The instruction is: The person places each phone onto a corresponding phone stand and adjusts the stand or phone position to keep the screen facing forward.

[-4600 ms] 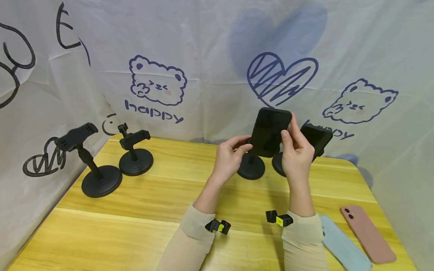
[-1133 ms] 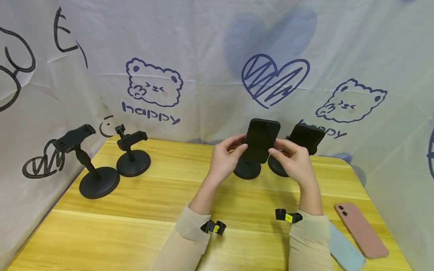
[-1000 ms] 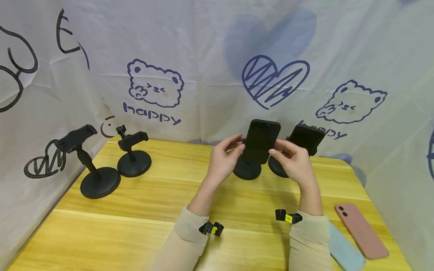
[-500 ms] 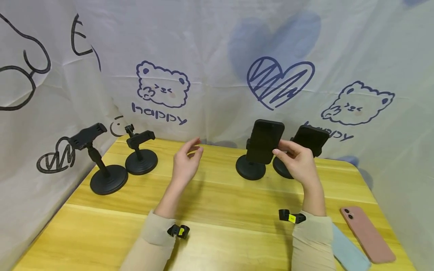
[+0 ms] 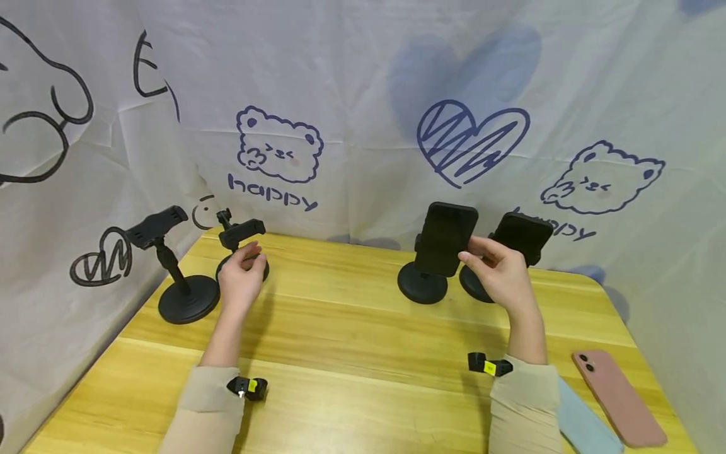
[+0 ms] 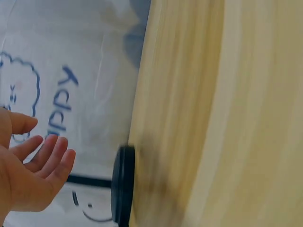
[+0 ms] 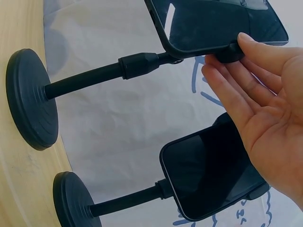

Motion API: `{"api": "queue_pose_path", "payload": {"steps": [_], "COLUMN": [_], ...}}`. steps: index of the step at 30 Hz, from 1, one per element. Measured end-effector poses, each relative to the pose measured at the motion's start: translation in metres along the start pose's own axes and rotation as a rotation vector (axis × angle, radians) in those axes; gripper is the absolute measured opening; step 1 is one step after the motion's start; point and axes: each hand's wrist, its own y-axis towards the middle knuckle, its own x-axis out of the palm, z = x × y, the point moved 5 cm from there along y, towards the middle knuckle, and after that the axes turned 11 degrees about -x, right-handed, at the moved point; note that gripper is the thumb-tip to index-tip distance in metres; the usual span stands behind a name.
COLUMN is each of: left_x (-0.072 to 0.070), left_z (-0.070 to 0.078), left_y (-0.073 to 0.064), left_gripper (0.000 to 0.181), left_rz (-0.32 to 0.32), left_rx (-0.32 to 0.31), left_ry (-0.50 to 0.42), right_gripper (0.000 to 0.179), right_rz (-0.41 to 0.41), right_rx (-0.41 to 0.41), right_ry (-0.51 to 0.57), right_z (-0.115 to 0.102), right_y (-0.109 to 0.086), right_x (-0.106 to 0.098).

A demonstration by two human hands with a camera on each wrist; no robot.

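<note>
My right hand (image 5: 505, 277) pinches the right edge clamp (image 7: 229, 54) of a black phone stand (image 5: 422, 284), thumb in front and fingers behind. In that stand sits a black smartphone (image 5: 446, 239), tilted back, dark screen facing me. My left hand (image 5: 241, 277) is at the left, its fingers loosely bent with nothing held. It partly covers the base of a short black phone stand (image 5: 242, 234) whose holder carries no phone. In the left wrist view, that stand's round base (image 6: 123, 187) shows beyond the fingers.
A second phone (image 5: 520, 236) sits in another stand behind my right hand. Far left stands a taller phone stand (image 5: 189, 299). A pink phone (image 5: 619, 398) and a light blue phone (image 5: 587, 419) lie on the wooden table (image 5: 351, 353) at right. A drawn-on white cloth (image 5: 363, 157) hangs behind.
My left hand has let go of the phone's left side and swung left to the short stand. The right hand, higher on the phone at first, now pinches the clamp at its lower right edge.
</note>
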Motion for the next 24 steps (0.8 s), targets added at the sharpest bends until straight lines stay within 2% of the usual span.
{"api": "queue_pose_path", "payload": {"steps": [4,7,14,21,24], "left_x": [-0.016,-0.022,-0.030,-0.024,-0.021], "left_z": [-0.007,-0.010,-0.013,-0.012,-0.013], "left_y": [0.009,0.016,0.035,0.043,0.042], "left_gripper": [0.034,0.035,0.048,0.046,0.043], "left_rz": [0.108,0.166,0.220,0.233,0.269], "left_rx": [-0.069,-0.115,-0.223,-0.164,-0.140], "left_ry": [0.003,-0.018,-0.046,-0.095,-0.118], "right_gripper": [0.046,0.045,0.047,0.047,0.048], "right_rz": [0.002,0.009,-0.005,-0.002,-0.010], "right_rx": [0.006,0.006,0.011,0.034,0.040], "right_ry": [-0.015,-0.019,-0.005,0.005,0.011], "right_z": [0.001,0.001,0.000,-0.001,-0.002], "right_y": [0.000,0.000,0.002,0.002,0.002], "right_x": [-0.002,-0.004,0.000,0.000,-0.001]}}
